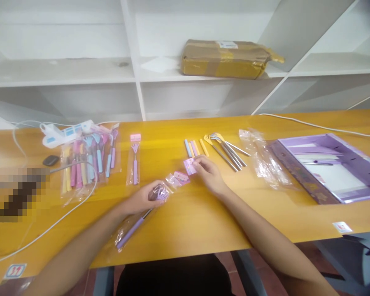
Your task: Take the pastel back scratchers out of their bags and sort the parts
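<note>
My left hand (144,197) is closed around the head end of a purple back scratcher (131,233), which lies in a clear plastic sleeve. Its small hand-shaped head shows at my fingertips, and the purple handle slants down toward the table's front edge. My right hand (208,172) pinches a small pink-and-purple card (189,166). Between the two hands, by the sleeve's upper end, is another pink card (181,177). Behind my right hand lie short coloured handles (192,149) and several metal scratcher rods (229,153) with yellow or blue heads.
Bagged back scratchers (89,160) are piled at left beside a white power strip (68,133) and cable. One packed purple scratcher (135,164) lies apart. Clear sleeves (261,162) and a purple box (308,193) are at right. A taped parcel (224,59) sits on the shelf.
</note>
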Action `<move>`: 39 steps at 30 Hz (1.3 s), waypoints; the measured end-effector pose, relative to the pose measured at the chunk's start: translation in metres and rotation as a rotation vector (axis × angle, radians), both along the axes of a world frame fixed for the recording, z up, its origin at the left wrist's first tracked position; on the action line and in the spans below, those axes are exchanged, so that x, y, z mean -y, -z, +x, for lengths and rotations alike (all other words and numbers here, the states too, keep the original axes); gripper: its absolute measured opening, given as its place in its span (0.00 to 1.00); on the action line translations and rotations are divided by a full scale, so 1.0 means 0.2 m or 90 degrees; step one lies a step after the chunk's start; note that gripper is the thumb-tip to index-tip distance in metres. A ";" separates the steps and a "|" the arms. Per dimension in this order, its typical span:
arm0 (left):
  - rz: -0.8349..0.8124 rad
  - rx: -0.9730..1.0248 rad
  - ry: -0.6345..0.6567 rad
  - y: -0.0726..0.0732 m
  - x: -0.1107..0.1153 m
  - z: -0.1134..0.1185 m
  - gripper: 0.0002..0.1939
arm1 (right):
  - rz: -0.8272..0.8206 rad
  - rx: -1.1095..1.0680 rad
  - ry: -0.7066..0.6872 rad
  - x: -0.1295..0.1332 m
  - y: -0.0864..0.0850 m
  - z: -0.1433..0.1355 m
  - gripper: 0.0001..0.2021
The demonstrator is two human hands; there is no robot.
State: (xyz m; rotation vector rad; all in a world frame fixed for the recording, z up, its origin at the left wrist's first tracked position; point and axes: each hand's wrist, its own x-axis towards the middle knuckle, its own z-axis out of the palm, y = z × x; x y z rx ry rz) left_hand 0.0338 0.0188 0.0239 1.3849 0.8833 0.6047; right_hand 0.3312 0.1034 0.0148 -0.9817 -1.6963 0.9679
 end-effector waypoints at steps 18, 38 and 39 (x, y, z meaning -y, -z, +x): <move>-0.150 0.066 0.088 0.00 0.00 -0.01 0.31 | -0.134 0.002 -0.288 0.19 -0.04 -0.15 0.17; -0.237 0.024 0.187 -0.03 -0.01 -0.05 0.28 | -0.069 -0.256 0.114 0.01 -0.18 0.02 0.22; -0.248 0.023 0.192 -0.04 -0.01 -0.05 0.27 | -0.038 -0.222 0.135 -0.02 -0.23 0.08 0.22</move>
